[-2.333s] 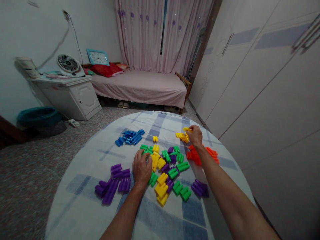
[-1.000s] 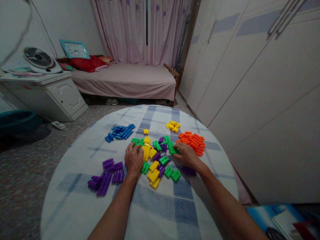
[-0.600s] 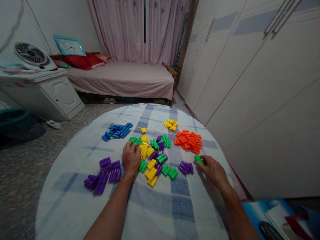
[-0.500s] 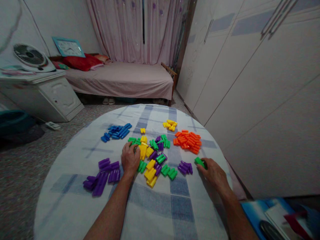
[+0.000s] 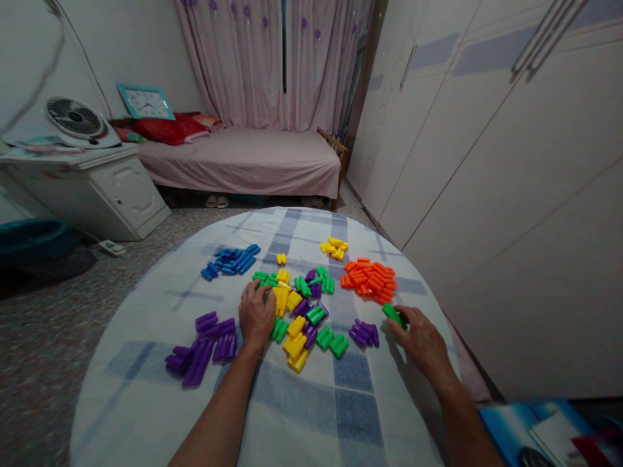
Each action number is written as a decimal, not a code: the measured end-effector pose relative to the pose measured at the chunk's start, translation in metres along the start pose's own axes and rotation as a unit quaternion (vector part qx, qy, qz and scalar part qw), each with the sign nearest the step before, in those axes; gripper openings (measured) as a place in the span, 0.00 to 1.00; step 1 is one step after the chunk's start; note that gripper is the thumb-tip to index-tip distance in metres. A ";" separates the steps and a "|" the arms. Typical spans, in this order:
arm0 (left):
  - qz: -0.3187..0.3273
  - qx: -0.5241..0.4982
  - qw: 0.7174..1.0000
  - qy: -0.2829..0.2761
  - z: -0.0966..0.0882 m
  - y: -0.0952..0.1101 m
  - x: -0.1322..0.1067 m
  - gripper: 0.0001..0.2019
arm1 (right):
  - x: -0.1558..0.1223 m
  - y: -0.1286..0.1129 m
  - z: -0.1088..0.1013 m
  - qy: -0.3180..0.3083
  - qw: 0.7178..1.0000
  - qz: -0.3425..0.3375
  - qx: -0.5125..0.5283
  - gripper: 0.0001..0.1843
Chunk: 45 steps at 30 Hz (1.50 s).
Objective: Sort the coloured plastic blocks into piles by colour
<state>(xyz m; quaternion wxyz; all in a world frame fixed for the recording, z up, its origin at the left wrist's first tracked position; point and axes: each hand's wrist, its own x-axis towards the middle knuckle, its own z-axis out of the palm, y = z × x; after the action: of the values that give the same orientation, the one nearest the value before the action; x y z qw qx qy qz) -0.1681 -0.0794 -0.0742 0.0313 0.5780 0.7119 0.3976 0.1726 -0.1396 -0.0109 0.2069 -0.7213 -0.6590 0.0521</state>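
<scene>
A round table under a blue-checked white cloth [image 5: 311,415] carries plastic peg blocks. A mixed heap of yellow, green and purple blocks [image 5: 304,311] lies in the middle. My left hand [image 5: 256,314] rests palm down on the heap's left side, fingers curled over blocks I cannot make out. My right hand [image 5: 422,338] is at the right edge of the table, fingers pinched on one green block [image 5: 392,314]. An orange pile [image 5: 370,280] lies just beyond it. A few purple blocks [image 5: 364,333] lie between my hands.
Sorted piles: blue [image 5: 232,261] far left, small yellow [image 5: 333,248] at the far side, purple [image 5: 202,344] near left. A bed [image 5: 243,162], a white cabinet with a fan [image 5: 80,123] and wardrobe doors [image 5: 487,162] ring the table. A blue thing [image 5: 530,428] lies low right.
My right hand left the yellow pile, reached into the mixed heap, then drew back to the right table edge with a green block. My left hand stayed on the heap.
</scene>
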 end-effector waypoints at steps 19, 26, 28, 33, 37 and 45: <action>-0.006 -0.019 1.000 0.013 -0.002 0.005 -0.002 0.12 | 0.125 -0.139 0.046 -0.106 0.973 -0.206 0.007 0.14; -0.014 -0.028 0.999 0.017 -0.002 0.008 -0.003 0.12 | 0.171 -0.164 0.092 -0.129 0.970 -0.201 -0.034 0.18; -0.012 -0.030 0.999 0.018 -0.001 0.008 -0.002 0.12 | 0.180 -0.171 0.102 -0.122 0.972 -0.198 -0.029 0.18; -0.001 -0.037 0.999 0.016 0.000 0.006 -0.001 0.11 | 0.197 -0.179 0.122 -0.116 0.975 -0.187 -0.012 0.18; 0.000 -0.045 0.999 0.021 0.001 0.004 -0.001 0.10 | 0.197 -0.173 0.124 -0.128 0.972 -0.197 0.011 0.18; -0.006 -0.033 0.999 0.007 0.001 0.005 -0.001 0.11 | 0.169 -0.136 0.076 -0.137 0.967 -0.206 0.055 0.18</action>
<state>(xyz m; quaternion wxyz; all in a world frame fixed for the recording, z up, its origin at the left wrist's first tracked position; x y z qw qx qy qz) -0.1637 -0.0793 -0.0725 0.0477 0.5699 0.7021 0.4243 0.0413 0.0484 0.0035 0.1601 -0.5438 -0.8113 0.1430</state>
